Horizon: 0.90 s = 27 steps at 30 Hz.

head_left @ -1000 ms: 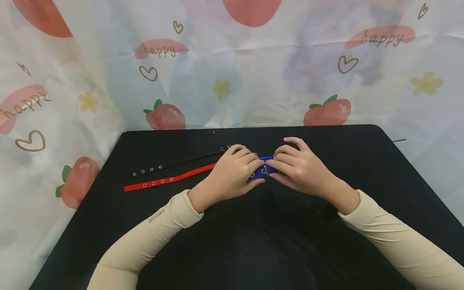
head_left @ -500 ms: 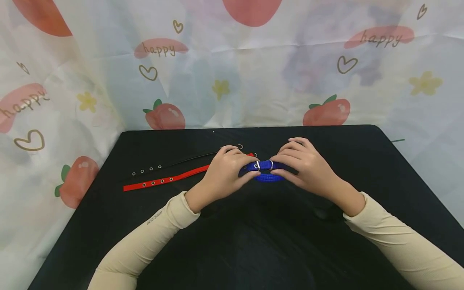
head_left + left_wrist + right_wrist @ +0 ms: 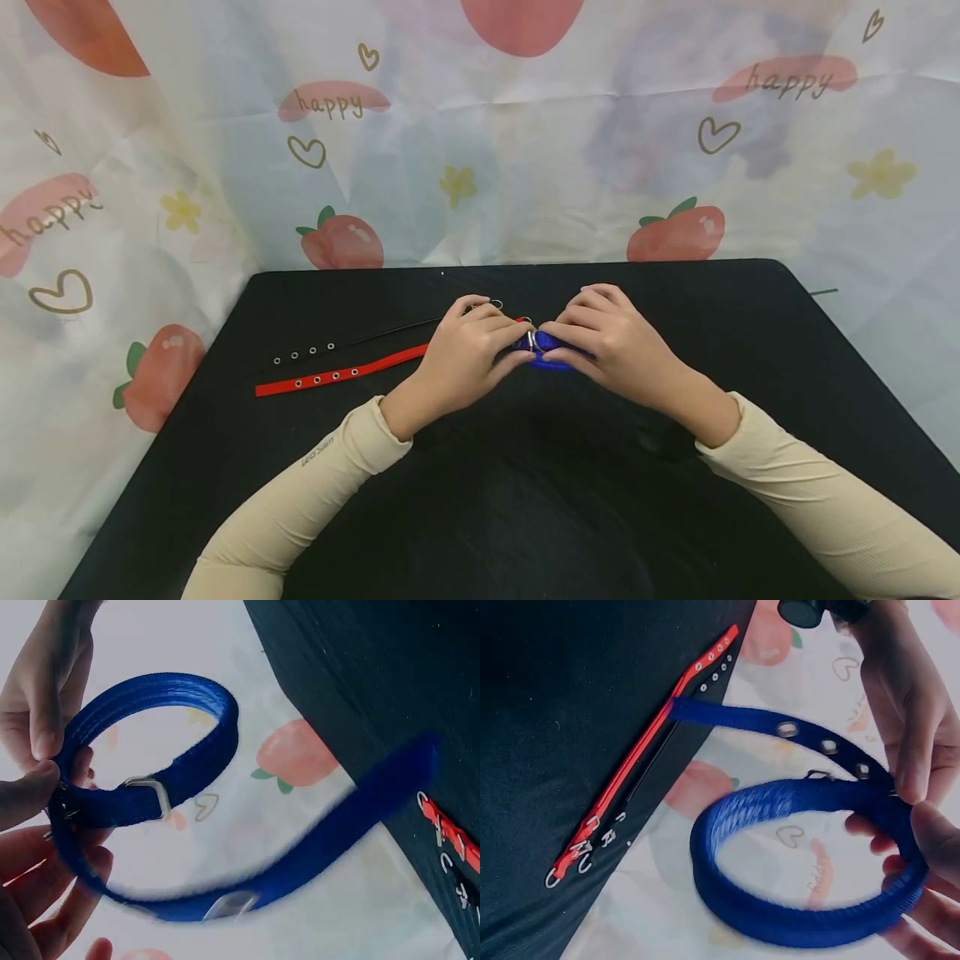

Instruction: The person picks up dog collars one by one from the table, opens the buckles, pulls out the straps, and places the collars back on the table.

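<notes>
A blue dog collar is bent into a loop between both hands. Its silver buckle sits on the band, and a loose tail sticks out beyond it. Metal-rimmed eyelets run along that tail. In the head view, my left hand pinches the collar's left side between thumb and fingers. My right hand holds its right side the same way, close by. Fingers cover the strap where the two hands meet.
A red collar with eyelets lies on the black table, partly behind my left forearm and hand. Beyond it lies a thin black collar. A printed curtain hangs behind the table's far edge.
The blue collar has turned in the hands, its loop now hanging below the buckle. My right hand moved out, then came back left toward my left hand. The red and black collars stay put.
</notes>
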Available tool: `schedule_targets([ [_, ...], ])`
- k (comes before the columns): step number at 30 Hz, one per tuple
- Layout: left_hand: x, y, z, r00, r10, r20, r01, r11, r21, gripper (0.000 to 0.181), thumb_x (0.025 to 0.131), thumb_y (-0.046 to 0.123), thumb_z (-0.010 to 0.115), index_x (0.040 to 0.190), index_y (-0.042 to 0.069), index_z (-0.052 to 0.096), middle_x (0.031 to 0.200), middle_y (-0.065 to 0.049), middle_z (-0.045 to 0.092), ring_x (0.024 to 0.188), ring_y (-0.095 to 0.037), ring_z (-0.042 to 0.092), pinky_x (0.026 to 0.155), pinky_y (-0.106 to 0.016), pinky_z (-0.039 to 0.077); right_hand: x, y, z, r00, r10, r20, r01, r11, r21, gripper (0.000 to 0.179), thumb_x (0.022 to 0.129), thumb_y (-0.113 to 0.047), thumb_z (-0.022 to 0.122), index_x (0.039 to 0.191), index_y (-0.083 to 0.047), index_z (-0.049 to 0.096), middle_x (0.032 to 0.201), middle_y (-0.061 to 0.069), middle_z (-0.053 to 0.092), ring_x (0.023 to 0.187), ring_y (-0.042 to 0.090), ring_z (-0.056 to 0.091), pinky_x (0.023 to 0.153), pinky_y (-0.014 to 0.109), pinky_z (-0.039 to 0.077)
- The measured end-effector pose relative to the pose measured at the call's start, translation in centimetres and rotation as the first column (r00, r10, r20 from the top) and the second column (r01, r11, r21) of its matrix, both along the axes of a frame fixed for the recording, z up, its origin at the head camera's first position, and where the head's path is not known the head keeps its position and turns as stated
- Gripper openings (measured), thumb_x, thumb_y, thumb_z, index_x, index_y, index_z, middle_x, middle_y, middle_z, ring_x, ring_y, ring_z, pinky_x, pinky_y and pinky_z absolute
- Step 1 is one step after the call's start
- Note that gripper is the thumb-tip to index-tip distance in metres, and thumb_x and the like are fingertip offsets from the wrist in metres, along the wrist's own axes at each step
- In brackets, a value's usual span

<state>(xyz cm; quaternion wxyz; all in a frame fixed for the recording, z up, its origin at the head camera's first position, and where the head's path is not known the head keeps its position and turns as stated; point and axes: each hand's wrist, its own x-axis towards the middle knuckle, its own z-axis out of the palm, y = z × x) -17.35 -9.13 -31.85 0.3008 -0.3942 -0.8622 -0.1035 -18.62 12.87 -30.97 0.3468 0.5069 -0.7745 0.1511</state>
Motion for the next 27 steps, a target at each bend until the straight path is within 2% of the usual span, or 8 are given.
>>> schedule_targets([
  [3, 0.1, -0.1, 0.2, 1.000, 0.007, -0.016, -0.007, 1.000, 0.015, 0.030, 0.086, 0.033, 0.066, 0.108, 0.014, 0.071, 0.095, 0.003, 0.074, 0.095, -0.014, 0.065, 0.101, -0.038, 0.041, -0.1, 0.4, -0.2, 0.997, -0.050, 0.060, 0.048, 0.998, 0.039, 0.056, 0.093, -0.049, 0.038, 0.100, -0.004, 0.071, 0.082, 0.008, 0.067, 0.085, 0.026, 0.056, 0.088, 0.050, 0.042],
  [6, 0.1, -0.3, 0.4, 1.000, 0.014, -0.027, -0.013, 1.000, 0.024, 0.029, 0.087, 0.033, 0.066, 0.109, 0.015, 0.071, 0.095, 0.002, 0.074, 0.095, -0.014, 0.066, 0.100, -0.039, 0.041, -0.2, 1.0, -0.4, 0.987, -0.071, 0.142, 0.068, 0.997, 0.031, 0.060, 0.090, -0.054, 0.039, 0.101, -0.004, 0.071, 0.084, 0.009, 0.067, 0.088, 0.026, 0.057, 0.089, 0.050, 0.041],
  [11, 0.1, -0.6, 0.5, 0.999, 0.031, -0.008, -0.031, 0.999, 0.041, 0.029, 0.086, 0.032, 0.068, 0.109, 0.016, 0.071, 0.097, 0.001, 0.074, 0.097, -0.015, 0.066, 0.100, -0.039, 0.042, -0.6, 1.6, -0.6, 0.960, 0.018, 0.278, -0.001, 0.998, -0.062, 0.051, 0.090, -0.052, 0.046, 0.093, -0.006, 0.069, 0.089, 0.007, 0.067, 0.093, 0.025, 0.057, 0.086, 0.048, 0.040],
  [14, 0.1, -0.7, 0.3, 1.000, 0.023, -0.006, -0.023, 0.998, 0.051, 0.028, 0.085, 0.031, 0.068, 0.109, 0.016, 0.071, 0.098, 0.001, 0.074, 0.096, -0.015, 0.067, 0.099, -0.038, 0.042, -0.6, 1.6, -0.7, 0.950, 0.048, 0.309, -0.025, 0.996, -0.081, 0.049, 0.090, -0.051, 0.047, 0.092, -0.007, 0.067, 0.091, 0.007, 0.066, 0.093, 0.024, 0.057, 0.086, 0.048, 0.040],
  [17, 0.0, -0.6, 0.2, 1.000, 0.016, -0.015, -0.015, 0.998, 0.056, 0.028, 0.085, 0.031, 0.068, 0.108, 0.016, 0.071, 0.097, 0.001, 0.074, 0.095, -0.015, 0.067, 0.099, -0.038, 0.042, -0.5, 1.5, -0.8, 0.961, 0.038, 0.275, -0.015, 0.996, -0.086, 0.051, 0.091, -0.052, 0.046, 0.091, -0.006, 0.068, 0.087, 0.006, 0.067, 0.088, 0.022, 0.057, 0.085, 0.048, 0.041],
  [21, -0.1, -0.6, 0.2, 1.000, 0.024, -0.016, -0.024, 0.999, 0.032, 0.029, 0.085, 0.031, 0.068, 0.109, 0.015, 0.071, 0.097, 0.001, 0.074, 0.096, -0.015, 0.066, 0.099, -0.039, 0.041, -0.3, 1.2, -0.6, 0.988, 0.009, 0.153, 0.003, 0.997, -0.077, 0.056, 0.094, -0.051, 0.043, 0.091, -0.004, 0.072, 0.077, 0.007, 0.065, 0.082, 0.023, 0.055, 0.084, 0.048, 0.042],
  [27, -0.2, -0.8, 0.3, 0.999, 0.029, 0.015, -0.028, 0.999, -0.030, 0.033, 0.084, 0.033, 0.069, 0.109, 0.013, 0.071, 0.094, 0.001, 0.073, 0.090, -0.014, 0.066, 0.100, -0.042, 0.040, -0.2, 0.5, 0.0, 0.999, -0.043, 0.019, 0.042, 0.998, 0.039, 0.053, 0.098, -0.045, 0.037, 0.093, -0.006, 0.074, 0.075, 0.005, 0.066, 0.080, 0.025, 0.055, 0.085, 0.050, 0.044],
])
